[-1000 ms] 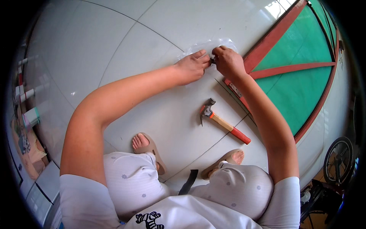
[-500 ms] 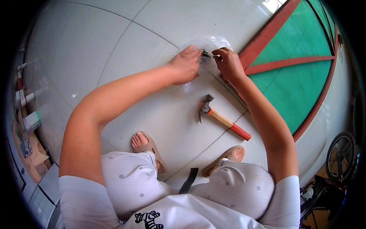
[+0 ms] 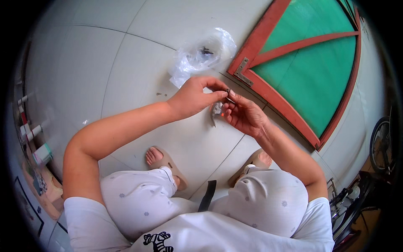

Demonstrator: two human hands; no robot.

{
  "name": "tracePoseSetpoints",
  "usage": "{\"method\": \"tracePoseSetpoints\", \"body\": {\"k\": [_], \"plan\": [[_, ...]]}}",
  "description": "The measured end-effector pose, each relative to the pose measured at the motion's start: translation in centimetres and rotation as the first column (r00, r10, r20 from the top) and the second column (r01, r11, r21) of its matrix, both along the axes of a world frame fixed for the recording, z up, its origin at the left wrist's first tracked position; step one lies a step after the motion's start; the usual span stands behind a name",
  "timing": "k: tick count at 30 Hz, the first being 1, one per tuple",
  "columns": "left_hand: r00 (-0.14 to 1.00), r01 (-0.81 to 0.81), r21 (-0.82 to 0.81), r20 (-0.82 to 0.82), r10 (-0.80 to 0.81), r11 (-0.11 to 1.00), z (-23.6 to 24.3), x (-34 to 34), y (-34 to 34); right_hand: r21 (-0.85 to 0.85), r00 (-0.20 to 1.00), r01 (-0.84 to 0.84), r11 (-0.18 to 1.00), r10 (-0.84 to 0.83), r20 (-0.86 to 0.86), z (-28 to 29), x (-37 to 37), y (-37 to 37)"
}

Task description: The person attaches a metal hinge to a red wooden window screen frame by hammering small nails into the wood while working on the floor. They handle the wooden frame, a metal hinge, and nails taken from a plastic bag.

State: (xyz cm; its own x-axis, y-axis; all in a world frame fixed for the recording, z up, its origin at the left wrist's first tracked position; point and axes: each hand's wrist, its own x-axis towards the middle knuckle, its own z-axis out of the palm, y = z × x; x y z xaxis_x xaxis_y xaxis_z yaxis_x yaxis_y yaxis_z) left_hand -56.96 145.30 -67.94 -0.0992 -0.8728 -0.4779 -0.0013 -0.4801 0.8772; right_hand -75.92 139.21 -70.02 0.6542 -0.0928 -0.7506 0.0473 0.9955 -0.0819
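Both hands are up in front of me, over the pale tiled floor (image 3: 126, 63). My left hand (image 3: 194, 95) is pinched shut, thumb and forefinger closed on a small dark metal piece, probably a nail (image 3: 229, 95), though too small for me to tell for sure. My right hand (image 3: 242, 114) lies palm-up just beside it, fingers loosely curled, fingertips touching the same nail from below. I cannot tell whether the right hand clamps it or only steadies it.

Just under the hands a grey metal hammer head (image 3: 215, 111) peeks out; the rest is hidden behind my right hand.

Beyond the hands, a crumpled clear plastic bag (image 3: 200, 56) lies on the floor with some small dark bits inside. Just to its right sits the corner of a red wooden frame (image 3: 268, 31) with green mesh panels (image 3: 310, 71); a metal bracket (image 3: 243, 70) is on that corner.

Below, my knees in white dotted trousers, feet in beige sandals (image 3: 170, 161). A dark strap (image 3: 208, 195) hangs between the knees. At the right edge, a bicycle wheel (image 3: 380, 143). At the left edge, some small containers (image 3: 35, 143), blurred.
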Motion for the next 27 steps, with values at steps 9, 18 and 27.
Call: {"method": "tracePoseSetpoints", "body": {"k": [9, 18, 27], "plan": [[0.967, -0.121, 0.122, -0.212, 0.145, 0.985, -0.3, -2.3, -0.9, 0.026, 0.969, 0.177, 0.984, -0.179, 0.168, -0.8, -1.7, 0.9], [0.900, 0.008, -0.178, 0.430, 0.070, 0.984, -5.1, -1.8, -5.6, -0.605, 0.679, -0.683, -0.409, -0.052, -0.732, -6.4, -11.4, 5.2], [0.699, 0.117, -0.627, 0.603, 0.384, 0.770, -10.5, -4.9, -4.7, -0.711, 0.708, -0.654, -0.258, 0.122, -0.696, -6.1, -15.1, 5.3]]}}
